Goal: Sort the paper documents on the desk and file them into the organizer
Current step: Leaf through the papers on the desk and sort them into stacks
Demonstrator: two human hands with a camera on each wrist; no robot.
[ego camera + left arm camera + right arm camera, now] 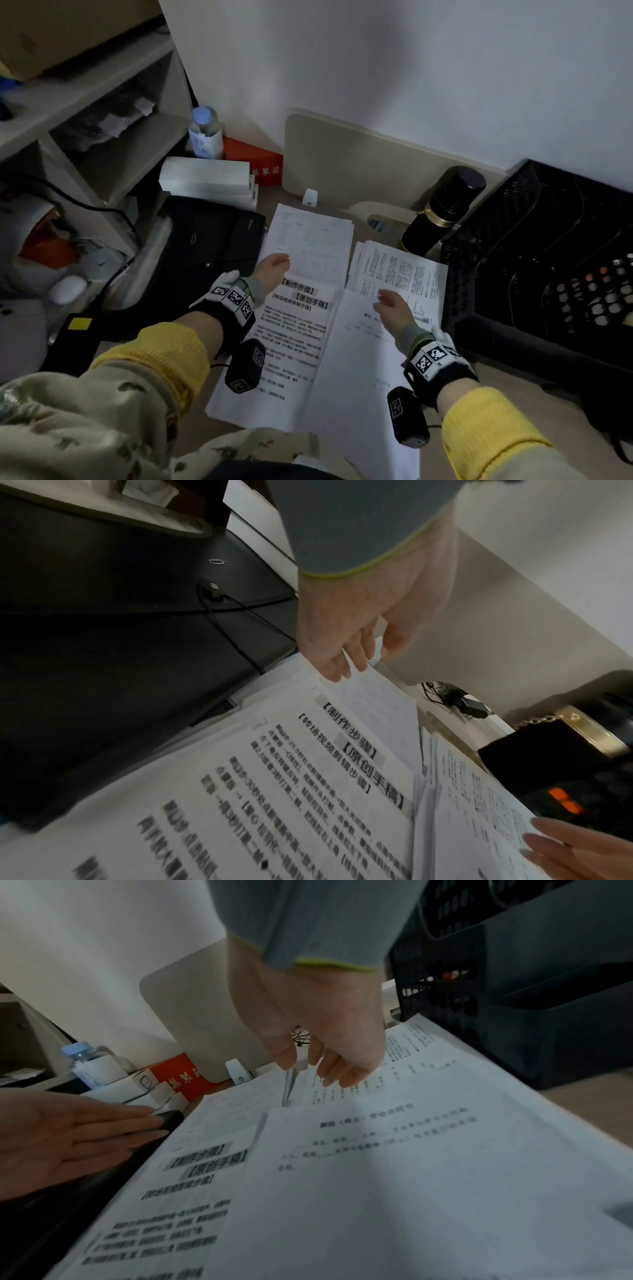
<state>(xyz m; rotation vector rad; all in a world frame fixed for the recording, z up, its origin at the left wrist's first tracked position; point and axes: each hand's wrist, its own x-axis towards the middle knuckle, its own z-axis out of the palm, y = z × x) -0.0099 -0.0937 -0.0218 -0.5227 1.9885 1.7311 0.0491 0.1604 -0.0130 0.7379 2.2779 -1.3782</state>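
Printed papers cover the desk. A document with a bold black heading [291,342] lies in front of me, and a lightly printed sheet [356,370] overlaps its right side. Beyond them sit a far pile [315,240] and a densely printed right pile [404,270]. My left hand [274,265] stretches straight fingers [342,658] over the near left corner of the far pile and holds nothing. My right hand [387,301] hovers with loosely hanging fingers [339,1069] over the top edge of the light sheet [394,1150], gripping nothing. The black mesh organizer [534,246] stands at the right.
A black flask with a gold band [442,212] stands between the piles and the organizer. A black case [212,240] lies left of the papers, with white boxes [205,178], a water bottle [205,133] and a red box [253,161] behind it. Shelves [102,137] rise at the left.
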